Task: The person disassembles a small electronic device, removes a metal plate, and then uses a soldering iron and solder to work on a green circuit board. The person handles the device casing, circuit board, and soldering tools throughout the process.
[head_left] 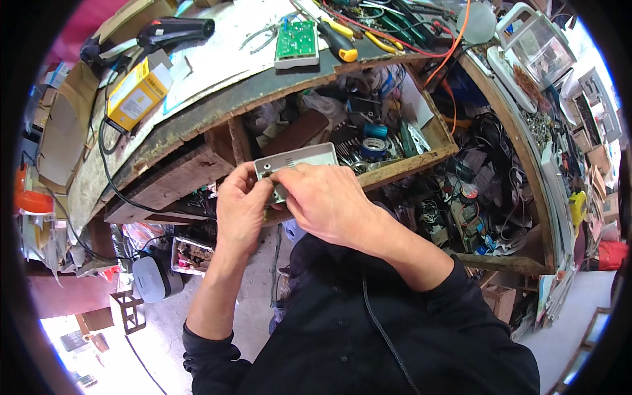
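Note:
My left hand (238,207) grips the left end of a light grey plastic housing (319,155) with small slots and a round hole, held above the open drawer. My right hand (332,201) reaches across the housing with its fingers closed against the inside. Both thumbs and fingertips meet near its left end. Whatever the right fingers pinch is hidden behind them. On the bench beyond lies a green circuit board (296,38) in a matching grey shell.
Behind are a yellow-handled screwdriver (338,42), pliers (259,37), a yellow box (137,92) and a black hair dryer (176,30). The wooden drawer (408,160) holds blue tape (374,147) and loose parts. Orange cable (454,49) hangs at the right.

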The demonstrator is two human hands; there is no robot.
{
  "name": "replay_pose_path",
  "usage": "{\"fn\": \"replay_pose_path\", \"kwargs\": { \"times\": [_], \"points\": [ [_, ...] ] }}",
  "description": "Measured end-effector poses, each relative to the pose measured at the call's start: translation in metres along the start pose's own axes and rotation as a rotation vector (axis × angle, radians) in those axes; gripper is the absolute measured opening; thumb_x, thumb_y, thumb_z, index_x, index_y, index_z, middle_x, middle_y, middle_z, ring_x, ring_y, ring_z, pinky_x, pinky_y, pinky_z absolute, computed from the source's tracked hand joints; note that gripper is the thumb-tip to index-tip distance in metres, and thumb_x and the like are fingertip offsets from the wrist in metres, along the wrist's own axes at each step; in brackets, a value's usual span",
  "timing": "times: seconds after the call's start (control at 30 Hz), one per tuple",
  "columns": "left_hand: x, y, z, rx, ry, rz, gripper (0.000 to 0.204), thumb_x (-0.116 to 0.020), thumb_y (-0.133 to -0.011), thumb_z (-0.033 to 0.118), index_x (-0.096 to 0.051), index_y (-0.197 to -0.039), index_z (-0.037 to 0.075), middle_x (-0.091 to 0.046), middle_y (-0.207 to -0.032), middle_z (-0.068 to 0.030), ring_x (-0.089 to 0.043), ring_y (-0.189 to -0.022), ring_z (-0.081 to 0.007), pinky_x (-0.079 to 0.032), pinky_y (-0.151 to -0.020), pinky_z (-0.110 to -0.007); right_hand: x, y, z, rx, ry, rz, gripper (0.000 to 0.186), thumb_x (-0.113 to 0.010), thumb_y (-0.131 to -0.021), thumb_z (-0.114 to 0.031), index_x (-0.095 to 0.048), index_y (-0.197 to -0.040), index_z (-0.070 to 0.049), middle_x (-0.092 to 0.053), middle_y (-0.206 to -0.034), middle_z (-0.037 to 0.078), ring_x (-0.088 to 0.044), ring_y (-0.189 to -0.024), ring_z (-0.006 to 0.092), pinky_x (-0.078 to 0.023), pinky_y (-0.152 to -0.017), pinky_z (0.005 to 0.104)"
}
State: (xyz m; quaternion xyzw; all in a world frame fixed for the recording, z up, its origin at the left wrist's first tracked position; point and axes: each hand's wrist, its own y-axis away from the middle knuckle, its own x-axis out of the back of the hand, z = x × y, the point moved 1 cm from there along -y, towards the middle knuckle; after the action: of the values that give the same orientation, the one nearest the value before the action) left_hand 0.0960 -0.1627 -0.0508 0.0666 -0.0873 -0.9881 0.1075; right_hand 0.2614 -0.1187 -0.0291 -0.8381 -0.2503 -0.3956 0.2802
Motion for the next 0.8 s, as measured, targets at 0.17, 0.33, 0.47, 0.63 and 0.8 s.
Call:
{"fn": "replay_pose_path", "kwargs": {
  "times": [0.17,0.33,0.47,0.63,0.8],
  "points": [
    [-0.001,-0.004,-0.005,-0.084,-0.05,0.013,0.018,-0.058,-0.098,0.0,-0.065,-0.115,-0.003,-0.071,-0.098,-0.0054,-0.067,-0.08,-0.0088,-0.058,-0.067,-0.025,-0.001,0.0,-0.001,-0.049,-0.033,-0.01,0.019,-0.063,-0.087,-0.011,-0.066,-0.104,-0.003,-0.069,-0.085,0.017,-0.068,-0.082,0.0401,-0.053,-0.07,0.0495],
    [-0.003,-0.004,-0.005,-0.101,-0.05,0.02,0.019,-0.058,-0.098,0.0,-0.064,-0.115,-0.003,-0.071,-0.099,-0.0053,-0.066,-0.078,-0.0078,-0.057,-0.064,-0.024,0.003,0.0,-0.003,-0.08,-0.051,-0.028,0.021,-0.062,-0.087,-0.01,-0.066,-0.106,-0.003,-0.07,-0.088,0.018,-0.068,-0.083,0.0405,-0.054,-0.071,0.0492],
    [-0.003,-0.005,-0.004,-0.1,-0.063,0.016,0.019,-0.058,-0.098,0.002,-0.065,-0.115,-0.004,-0.071,-0.097,-0.0057,-0.066,-0.076,-0.0082,-0.057,-0.063,-0.024,0.004,0.0,-0.004,-0.079,-0.068,-0.014,0.022,-0.062,-0.087,-0.01,-0.067,-0.107,-0.003,-0.07,-0.088,0.019,-0.068,-0.083,0.0409,-0.054,-0.072,0.0492],
    [-0.001,-0.005,-0.002,-0.051,-0.066,0.017,0.02,-0.058,-0.097,0.002,-0.065,-0.114,-0.005,-0.071,-0.095,-0.0063,-0.067,-0.076,-0.01,-0.059,-0.064,-0.025,0.002,-0.003,0.006,-0.013,-0.252,0.142,0.014,-0.062,-0.086,-0.008,-0.066,-0.096,0.0,-0.068,-0.084,0.021,-0.069,-0.078,0.0411,-0.054,-0.068,0.0502],
    [0.001,-0.005,-0.001,0.003,-0.047,-0.002,0.021,-0.057,-0.096,0.002,-0.066,-0.113,-0.006,-0.072,-0.095,-0.0076,-0.069,-0.077,-0.0122,-0.061,-0.065,-0.028,0.017,-0.008,0.017,-0.017,-0.325,0.417,0.013,-0.063,-0.085,0.002,-0.071,-0.094,-0.001,-0.065,-0.078,0.014,-0.065,-0.067,0.0278,-0.051,-0.061,0.0354]
  ]
}}
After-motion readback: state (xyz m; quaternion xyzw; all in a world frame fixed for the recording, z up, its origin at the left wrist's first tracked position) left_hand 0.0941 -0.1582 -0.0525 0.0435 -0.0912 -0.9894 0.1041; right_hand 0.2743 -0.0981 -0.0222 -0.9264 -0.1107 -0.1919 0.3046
